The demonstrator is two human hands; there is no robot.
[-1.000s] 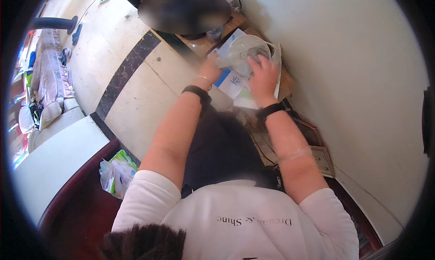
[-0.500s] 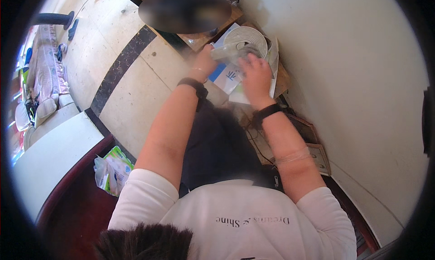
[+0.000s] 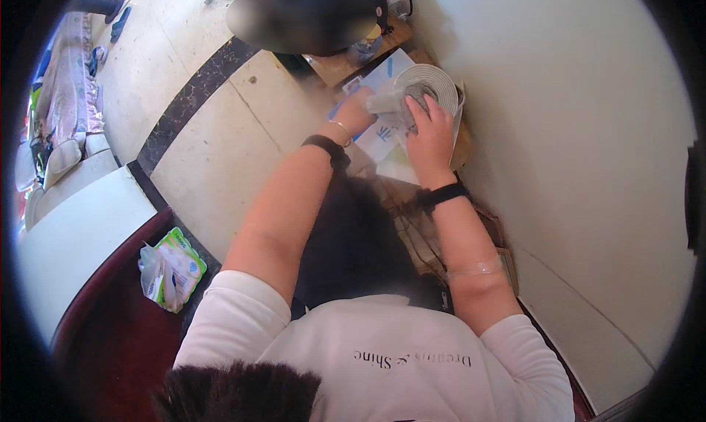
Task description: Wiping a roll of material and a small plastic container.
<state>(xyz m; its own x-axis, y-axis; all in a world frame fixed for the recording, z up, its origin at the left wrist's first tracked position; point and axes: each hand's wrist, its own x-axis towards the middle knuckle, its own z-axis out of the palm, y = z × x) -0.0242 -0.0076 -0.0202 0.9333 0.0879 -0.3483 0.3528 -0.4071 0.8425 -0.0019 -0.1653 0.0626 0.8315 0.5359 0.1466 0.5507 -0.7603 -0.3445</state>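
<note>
Pale tiled floor (image 3: 220, 157), dark band crossing it; cream wall (image 3: 559, 142) at right. Left hand (image 3: 353, 112): fingers closed round one end of a pale translucent piece (image 3: 384, 104), kind unclear. Right hand (image 3: 432, 137): fingers bent over a grey bundle (image 3: 418, 95) at the piece's other end; grip firmness, I cannot tell remotely. White coil (image 3: 443, 80): wound, just beyond both. Progress, my judgement: piece and bundle together above printed sheets (image 3: 373, 144), neither set down; remainder unclear. Writing: blue characters on sheets; inverted dark lettering, white shirt (image 3: 434, 330); print, green-and-white packet (image 3: 179, 267).
</note>
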